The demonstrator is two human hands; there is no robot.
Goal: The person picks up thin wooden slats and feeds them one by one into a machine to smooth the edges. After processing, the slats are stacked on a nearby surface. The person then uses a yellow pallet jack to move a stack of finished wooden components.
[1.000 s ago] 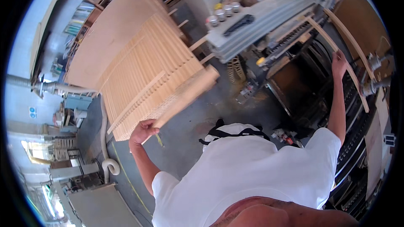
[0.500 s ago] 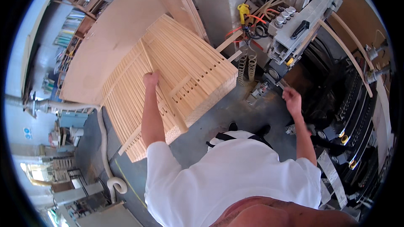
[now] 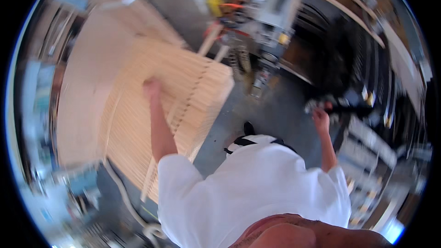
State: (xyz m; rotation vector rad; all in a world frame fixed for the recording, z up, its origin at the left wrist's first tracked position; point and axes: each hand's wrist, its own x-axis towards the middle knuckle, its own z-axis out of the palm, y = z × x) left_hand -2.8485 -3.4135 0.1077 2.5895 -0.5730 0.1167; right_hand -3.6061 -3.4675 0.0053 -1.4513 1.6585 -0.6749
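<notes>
- Your left hand is over the pale, long wooden strips, stacked left of centre; your right hand is right of centre;
- Fingers blur; spread or pinching, I cannot tell;
- Step seems arranging strips; next move perhaps needs aligning.

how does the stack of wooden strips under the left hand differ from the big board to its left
The stack of wooden strips shows many parallel lines, while the big board is one broad, plain surface. The stack has a row of dark spots near one end; the board shows none. The stack looks yellower, the board pinker. Both are pale and wood-coloured, blurred here.
</notes>
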